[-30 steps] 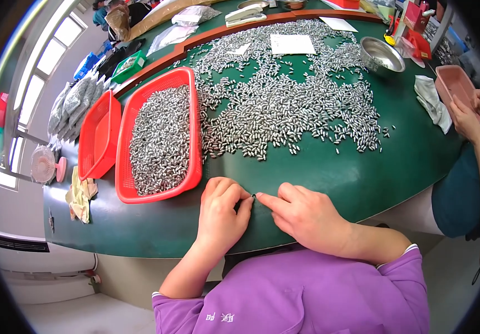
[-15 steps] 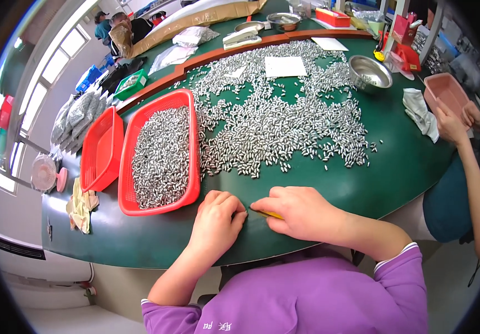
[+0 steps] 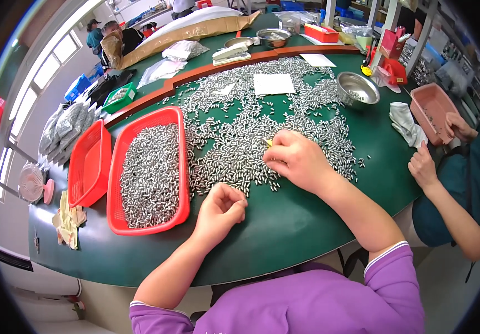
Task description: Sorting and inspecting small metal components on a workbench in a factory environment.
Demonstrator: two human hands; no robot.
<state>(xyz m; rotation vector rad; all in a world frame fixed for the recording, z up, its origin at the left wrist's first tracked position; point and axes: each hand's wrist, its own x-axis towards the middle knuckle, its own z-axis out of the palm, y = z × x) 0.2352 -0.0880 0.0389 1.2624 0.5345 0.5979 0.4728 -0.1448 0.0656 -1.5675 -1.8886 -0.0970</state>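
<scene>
Around the filled red basket (image 3: 185,192) spreads a glossy green counter (image 3: 284,228), its curved near edge sweeping past in front of the basket and away to the right. Small silvery metal pieces (image 3: 251,150) fill the basket and lie in a broad, uneven layer to its right, green showing through in patches. Right of the basket, over that layer, the right hand (image 3: 298,158) has its fingers pinched on a small yellow object (image 3: 268,142), mostly hidden by them. Just right of the basket's near end, the left hand (image 3: 220,209) is loosely curled; whether it grips anything cannot be told. Beside the basket on its left stands a second red basket (image 3: 90,167); farther left are crumpled cream cloth (image 3: 68,222) and a pink-and-white fan (image 3: 32,182). Beyond and right of the basket, white paper (image 3: 274,84) lies on the pieces, any print too small to read; farther right sits a steel bowl (image 3: 354,101). Behind the basket runs a raised brown border (image 3: 262,55), with windows (image 3: 45,72) off to the left. Right of the basket, a strip of green surface separates the pieces from the near edge.
</scene>
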